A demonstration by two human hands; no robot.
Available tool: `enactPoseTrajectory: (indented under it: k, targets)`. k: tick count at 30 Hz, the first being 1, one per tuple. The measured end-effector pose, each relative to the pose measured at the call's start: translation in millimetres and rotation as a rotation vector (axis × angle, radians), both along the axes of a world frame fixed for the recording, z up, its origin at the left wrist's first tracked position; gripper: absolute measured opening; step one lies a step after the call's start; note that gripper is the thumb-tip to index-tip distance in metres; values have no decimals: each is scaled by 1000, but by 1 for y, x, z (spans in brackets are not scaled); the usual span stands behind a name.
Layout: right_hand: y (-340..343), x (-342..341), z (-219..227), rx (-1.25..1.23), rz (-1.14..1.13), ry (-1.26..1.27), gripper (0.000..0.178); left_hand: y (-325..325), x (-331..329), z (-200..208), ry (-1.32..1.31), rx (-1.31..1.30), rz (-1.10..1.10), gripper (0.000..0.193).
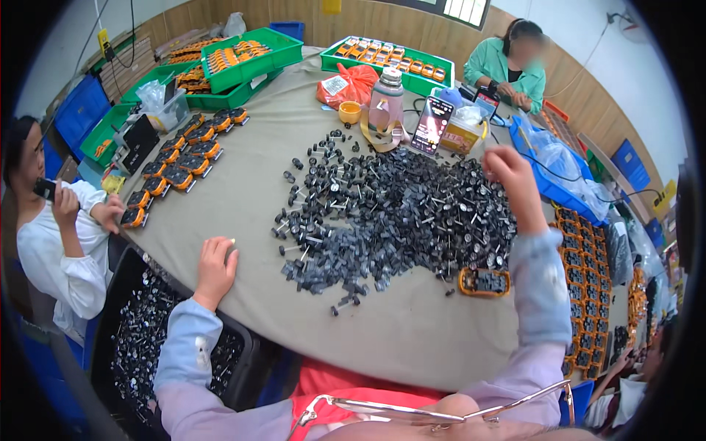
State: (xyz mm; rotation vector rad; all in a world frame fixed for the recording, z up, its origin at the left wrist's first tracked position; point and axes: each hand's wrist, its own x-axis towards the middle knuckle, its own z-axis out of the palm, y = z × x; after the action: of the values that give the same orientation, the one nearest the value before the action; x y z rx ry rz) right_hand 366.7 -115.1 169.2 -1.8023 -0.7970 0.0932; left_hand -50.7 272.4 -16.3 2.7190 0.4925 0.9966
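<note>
My left hand [217, 270] rests at the table's left edge with its fingers stretched out and apart, holding nothing. My right hand [507, 167] is raised over the right side of the pile, fingers curled in; whatever is in them, if anything, is hidden. Under my right forearm lies an orange toy car body [484, 282], its black underside facing up. Before me spreads a heap of black toy wheels on metal axles [323, 180], mixed with small black plastic pieces [401, 235].
Rows of toy cars [180, 163] stand at the left, more car bodies [586, 294] at the right. A phone [432, 125], a flask [384, 106] and an orange cup [349, 112] stand behind the heap. A black bin [254, 353] holds parts. Two co-workers sit nearby.
</note>
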Motion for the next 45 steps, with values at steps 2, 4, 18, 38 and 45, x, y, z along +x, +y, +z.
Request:
enactPoseTrajectory:
  k: [2, 4, 18, 38, 45]
  targets:
    - [-54, -103, 19, -36, 155, -63, 17, -2, -1, 4, -62, 40, -29, 15]
    - [-114, -182, -9, -118, 367, -54, 17, -6, -18, 5, -114, 97, -28, 12]
    - [-357, -414, -296, -671, -562, 306, 22, -306, -45, -52, 1136, -198, -483, 24]
    - [-335, -365, -297, -774, -639, 280, 25, -244, -158, -245, 1157, -1017, 229, 35]
    - [-337, -392, -309, -746, -666, 220, 26, -252, -171, -246, 968, -909, 94, 37]
